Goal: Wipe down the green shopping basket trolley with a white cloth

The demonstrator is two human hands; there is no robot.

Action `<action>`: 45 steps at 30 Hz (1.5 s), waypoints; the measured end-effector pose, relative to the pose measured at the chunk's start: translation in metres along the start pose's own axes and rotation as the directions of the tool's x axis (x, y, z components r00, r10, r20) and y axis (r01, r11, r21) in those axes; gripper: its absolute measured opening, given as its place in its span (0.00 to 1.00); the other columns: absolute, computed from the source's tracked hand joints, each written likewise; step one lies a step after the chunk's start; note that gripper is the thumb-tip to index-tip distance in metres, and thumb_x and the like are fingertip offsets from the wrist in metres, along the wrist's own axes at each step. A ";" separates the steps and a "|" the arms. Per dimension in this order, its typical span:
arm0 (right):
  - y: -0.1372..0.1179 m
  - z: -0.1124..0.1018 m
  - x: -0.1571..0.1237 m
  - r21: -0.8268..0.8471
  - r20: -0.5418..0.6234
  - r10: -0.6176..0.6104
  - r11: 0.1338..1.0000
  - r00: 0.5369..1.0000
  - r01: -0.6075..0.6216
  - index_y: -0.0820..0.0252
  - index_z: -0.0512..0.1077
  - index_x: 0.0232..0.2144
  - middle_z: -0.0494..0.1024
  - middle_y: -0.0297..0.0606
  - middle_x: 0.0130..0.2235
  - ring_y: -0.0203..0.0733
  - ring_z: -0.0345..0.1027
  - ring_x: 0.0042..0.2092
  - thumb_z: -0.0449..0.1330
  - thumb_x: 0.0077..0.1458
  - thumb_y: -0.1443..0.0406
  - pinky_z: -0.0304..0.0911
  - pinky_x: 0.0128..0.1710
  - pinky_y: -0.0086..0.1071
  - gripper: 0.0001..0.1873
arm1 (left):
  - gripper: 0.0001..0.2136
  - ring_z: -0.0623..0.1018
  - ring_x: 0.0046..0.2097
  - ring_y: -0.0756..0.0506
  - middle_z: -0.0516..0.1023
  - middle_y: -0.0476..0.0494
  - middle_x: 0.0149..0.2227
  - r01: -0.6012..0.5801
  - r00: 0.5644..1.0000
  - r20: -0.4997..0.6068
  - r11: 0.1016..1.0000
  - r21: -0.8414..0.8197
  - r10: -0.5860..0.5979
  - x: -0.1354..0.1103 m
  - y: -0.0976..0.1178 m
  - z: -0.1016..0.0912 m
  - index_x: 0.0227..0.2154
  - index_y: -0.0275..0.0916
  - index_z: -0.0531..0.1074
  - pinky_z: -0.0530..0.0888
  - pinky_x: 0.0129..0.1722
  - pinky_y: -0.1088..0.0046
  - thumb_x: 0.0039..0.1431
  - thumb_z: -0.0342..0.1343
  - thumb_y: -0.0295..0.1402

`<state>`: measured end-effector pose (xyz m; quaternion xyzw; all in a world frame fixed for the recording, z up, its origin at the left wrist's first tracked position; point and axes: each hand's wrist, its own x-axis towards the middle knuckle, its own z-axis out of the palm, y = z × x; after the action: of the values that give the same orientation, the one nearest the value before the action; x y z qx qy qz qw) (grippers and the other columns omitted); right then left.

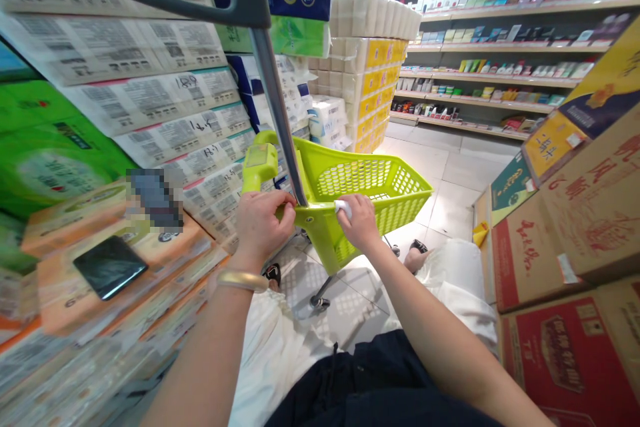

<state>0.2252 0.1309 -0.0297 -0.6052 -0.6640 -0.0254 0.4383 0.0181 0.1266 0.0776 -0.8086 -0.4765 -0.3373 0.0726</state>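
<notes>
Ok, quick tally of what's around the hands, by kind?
Hands: 2 (left hand, right hand)
Lime-green shopping cart: 1
White item in right hand: 1
Gold bangle: 1
Black smartphone: 1
Total: 6

From here I can't make out the pixelated patch (155, 199), and my right hand (359, 221) hides most of the small white item (343, 209).
</notes>
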 end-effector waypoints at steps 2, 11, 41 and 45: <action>-0.005 0.003 0.002 -0.024 0.016 0.007 1.000 1.000 -0.007 0.59 0.73 0.42 0.73 0.44 0.41 0.50 0.61 0.46 0.53 0.58 0.67 0.56 0.51 0.43 0.11 | 0.09 0.78 0.33 0.43 0.81 0.49 0.28 0.001 1.000 0.003 1.000 0.007 -0.001 0.001 0.003 0.001 0.25 0.44 0.74 0.69 0.42 0.62 0.55 0.49 0.33; -0.019 0.000 0.005 0.047 0.074 -0.125 0.991 0.989 0.121 0.57 0.71 0.45 0.74 0.42 0.43 0.47 0.63 0.47 0.52 0.57 0.69 0.56 0.52 0.38 0.14 | 0.09 0.79 0.34 0.43 0.81 0.49 0.29 -0.037 0.999 0.011 0.999 -0.019 0.037 0.000 0.003 0.002 0.26 0.43 0.74 0.68 0.41 0.61 0.56 0.49 0.32; 0.012 -0.005 -0.005 -0.122 -0.028 0.071 0.990 0.997 -0.074 0.57 0.72 0.40 0.76 0.43 0.42 0.50 0.64 0.48 0.54 0.53 0.70 0.50 0.60 0.46 0.12 | 0.10 0.78 0.32 0.44 0.81 0.50 0.29 -0.049 0.999 -0.020 0.998 -0.041 0.048 -0.004 0.001 0.001 0.26 0.42 0.74 0.68 0.40 0.63 0.57 0.48 0.32; -0.006 -0.002 -0.004 -0.108 -0.030 0.065 0.992 0.997 -0.068 0.59 0.72 0.40 0.76 0.42 0.40 0.48 0.65 0.47 0.53 0.54 0.71 0.48 0.63 0.45 0.12 | 0.09 0.77 0.31 0.44 0.81 0.50 0.27 -0.044 0.998 -0.035 0.999 -0.014 0.044 -0.003 0.002 0.002 0.25 0.42 0.73 0.67 0.39 0.63 0.56 0.49 0.32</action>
<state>0.2210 0.1255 -0.0283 -0.6496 -0.6352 -0.0550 0.4142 0.0193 0.1241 0.0745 -0.8134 -0.4548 -0.3533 0.0823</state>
